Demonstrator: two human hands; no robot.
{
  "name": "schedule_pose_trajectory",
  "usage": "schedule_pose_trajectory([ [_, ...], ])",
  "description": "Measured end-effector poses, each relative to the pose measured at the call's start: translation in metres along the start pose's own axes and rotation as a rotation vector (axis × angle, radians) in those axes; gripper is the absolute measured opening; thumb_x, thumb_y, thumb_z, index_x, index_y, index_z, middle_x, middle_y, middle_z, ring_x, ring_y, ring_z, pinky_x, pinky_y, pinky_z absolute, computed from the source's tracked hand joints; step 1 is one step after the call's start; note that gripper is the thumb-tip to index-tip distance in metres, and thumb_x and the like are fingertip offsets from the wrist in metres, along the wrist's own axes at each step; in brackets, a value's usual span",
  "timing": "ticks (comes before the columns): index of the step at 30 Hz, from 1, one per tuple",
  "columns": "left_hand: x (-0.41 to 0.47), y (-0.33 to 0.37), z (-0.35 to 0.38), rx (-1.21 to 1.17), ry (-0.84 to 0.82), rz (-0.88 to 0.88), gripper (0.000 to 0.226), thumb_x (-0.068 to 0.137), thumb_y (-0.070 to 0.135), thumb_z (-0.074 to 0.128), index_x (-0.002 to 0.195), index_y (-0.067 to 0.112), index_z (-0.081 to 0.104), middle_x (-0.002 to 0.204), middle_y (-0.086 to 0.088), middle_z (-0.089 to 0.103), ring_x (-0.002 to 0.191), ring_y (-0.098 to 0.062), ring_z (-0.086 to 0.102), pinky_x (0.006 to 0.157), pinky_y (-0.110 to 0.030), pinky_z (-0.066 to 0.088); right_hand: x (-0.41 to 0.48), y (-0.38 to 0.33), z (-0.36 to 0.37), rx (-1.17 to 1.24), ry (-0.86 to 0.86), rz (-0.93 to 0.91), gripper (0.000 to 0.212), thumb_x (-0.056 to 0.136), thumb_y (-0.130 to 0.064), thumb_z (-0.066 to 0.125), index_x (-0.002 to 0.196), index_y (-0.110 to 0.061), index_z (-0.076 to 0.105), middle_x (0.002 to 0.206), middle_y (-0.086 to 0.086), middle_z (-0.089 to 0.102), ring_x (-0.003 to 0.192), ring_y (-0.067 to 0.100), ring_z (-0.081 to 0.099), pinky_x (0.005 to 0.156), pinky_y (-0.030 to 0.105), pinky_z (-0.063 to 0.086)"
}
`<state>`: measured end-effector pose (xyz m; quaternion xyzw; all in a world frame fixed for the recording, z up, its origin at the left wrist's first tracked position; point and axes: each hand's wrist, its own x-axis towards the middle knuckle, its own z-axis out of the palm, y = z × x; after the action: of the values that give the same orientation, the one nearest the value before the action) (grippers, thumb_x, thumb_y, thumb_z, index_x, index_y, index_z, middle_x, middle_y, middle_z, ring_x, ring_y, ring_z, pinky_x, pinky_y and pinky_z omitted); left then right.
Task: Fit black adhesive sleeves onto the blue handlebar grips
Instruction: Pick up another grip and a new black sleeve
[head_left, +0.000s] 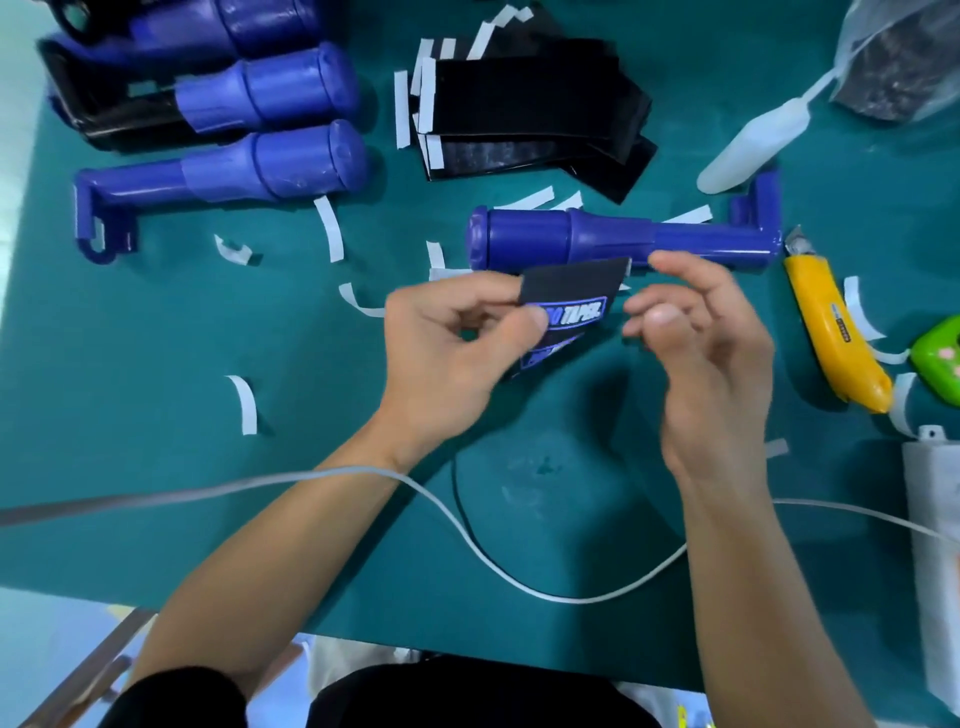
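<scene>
Just on the near side of the blue handlebar grip, the left hand pinches a black adhesive sleeve. The right hand curls at the sleeve's other edge, but blur hides whether it grasps anything. This is probably backing removal; next the sleeve needs wrapping squarely round the grip

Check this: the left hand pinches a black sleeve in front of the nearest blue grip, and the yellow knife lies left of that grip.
Wrong on one point. In the head view the yellow knife lies right of the blue grip, not left. The left hand does pinch the black sleeve in front of it.
</scene>
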<state>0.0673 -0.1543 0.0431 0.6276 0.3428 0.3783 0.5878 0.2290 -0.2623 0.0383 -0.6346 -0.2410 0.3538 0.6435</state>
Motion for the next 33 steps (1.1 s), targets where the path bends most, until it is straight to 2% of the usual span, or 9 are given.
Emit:
schedule_pose_trajectory([
  [3, 0.013, 0.004, -0.011, -0.198, -0.126, -0.265, 0.013, 0.083, 0.001, 0.074, 0.084, 0.011, 0.082, 0.071, 0.005, 0.076, 0.056, -0.004, 0.062, 0.053, -0.015, 0.044, 0.001, 0.001, 0.007, -0.077, -0.152, -0.032, 0.014, 0.095, -0.031, 0.068, 0.106, -0.025, 0.073, 0.091, -0.006, 0.075, 0.084, 0.012, 0.066, 0.078, 0.026, 0.050],
  [4, 0.016, 0.004, -0.014, -0.149, -0.169, -0.331, 0.016, 0.083, 0.004, 0.074, 0.076, 0.015, 0.081, 0.068, 0.001, 0.075, 0.054, -0.007, 0.059, 0.051, -0.017, 0.043, 0.002, 0.000, 0.012, -0.097, -0.166, -0.021, 0.006, 0.094, -0.027, 0.068, 0.093, -0.028, 0.074, 0.078, -0.011, 0.072, 0.072, 0.008, 0.061, 0.071, 0.024, 0.049],
  [6, 0.023, 0.004, -0.022, 0.021, -0.243, -0.429, 0.020, 0.086, 0.006, 0.078, 0.071, 0.019, 0.077, 0.062, -0.001, 0.072, 0.050, -0.009, 0.057, 0.049, -0.018, 0.042, 0.004, 0.004, 0.021, -0.171, -0.105, 0.009, 0.017, 0.091, -0.022, 0.067, 0.075, -0.030, 0.069, 0.057, -0.015, 0.062, 0.054, 0.006, 0.050, 0.059, 0.023, 0.044],
  [10, 0.035, 0.000, -0.039, 0.319, -0.316, -0.538, 0.027, 0.087, 0.009, 0.082, 0.063, 0.016, 0.072, 0.059, -0.002, 0.072, 0.050, -0.009, 0.064, 0.052, -0.016, 0.043, 0.007, 0.018, 0.036, -0.403, -0.053, 0.042, 0.019, 0.089, -0.022, 0.069, 0.071, -0.026, 0.065, 0.053, -0.012, 0.060, 0.049, 0.008, 0.052, 0.054, 0.025, 0.042],
  [15, 0.039, -0.004, -0.046, 0.550, -0.319, -0.504, 0.026, 0.082, 0.023, 0.088, 0.060, 0.028, 0.074, 0.061, 0.005, 0.073, 0.054, -0.005, 0.063, 0.059, -0.019, 0.047, 0.005, 0.026, 0.038, -0.639, -0.014, -0.093, 0.012, 0.089, -0.023, 0.073, 0.078, -0.020, 0.073, 0.063, -0.013, 0.060, 0.063, 0.012, 0.058, 0.065, 0.030, 0.048],
  [19, 0.040, -0.010, -0.040, 0.660, -0.193, -0.478, 0.025, 0.075, 0.028, 0.093, 0.061, 0.033, 0.073, 0.062, 0.020, 0.071, 0.054, 0.005, 0.059, 0.059, -0.017, 0.046, 0.014, 0.031, 0.040, -0.698, 0.033, -0.093, 0.005, 0.087, -0.024, 0.079, 0.082, -0.022, 0.080, 0.075, -0.015, 0.062, 0.079, 0.020, 0.053, 0.077, 0.034, 0.042],
  [24, 0.038, -0.014, -0.034, 0.655, -0.073, -0.443, 0.031, 0.071, 0.032, 0.096, 0.058, 0.037, 0.069, 0.061, 0.025, 0.068, 0.054, 0.007, 0.060, 0.065, -0.025, 0.054, 0.021, 0.031, 0.044, -0.708, 0.095, -0.148, 0.007, 0.085, -0.027, 0.078, 0.081, -0.021, 0.080, 0.069, -0.037, 0.054, 0.078, 0.005, 0.043, 0.080, 0.034, 0.041],
  [30, 0.037, -0.016, -0.033, 0.691, -0.051, -0.378, 0.030, 0.070, 0.037, 0.096, 0.057, 0.040, 0.069, 0.063, 0.027, 0.068, 0.056, 0.005, 0.062, 0.071, -0.034, 0.059, 0.023, 0.033, 0.041, -0.703, 0.087, -0.164, 0.007, 0.086, -0.026, 0.077, 0.083, -0.020, 0.080, 0.073, -0.029, 0.054, 0.079, 0.010, 0.051, 0.079, 0.036, 0.045],
  [33, 0.040, -0.014, -0.042, 0.592, -0.147, -0.347, 0.020, 0.069, 0.038, 0.094, 0.064, 0.040, 0.075, 0.066, 0.020, 0.072, 0.059, 0.003, 0.064, 0.069, -0.030, 0.059, 0.026, 0.032, 0.033, -0.564, -0.004, -0.198, 0.010, 0.086, -0.015, 0.076, 0.080, -0.024, 0.078, 0.076, -0.027, 0.061, 0.082, 0.005, 0.057, 0.078, 0.023, 0.046],
])
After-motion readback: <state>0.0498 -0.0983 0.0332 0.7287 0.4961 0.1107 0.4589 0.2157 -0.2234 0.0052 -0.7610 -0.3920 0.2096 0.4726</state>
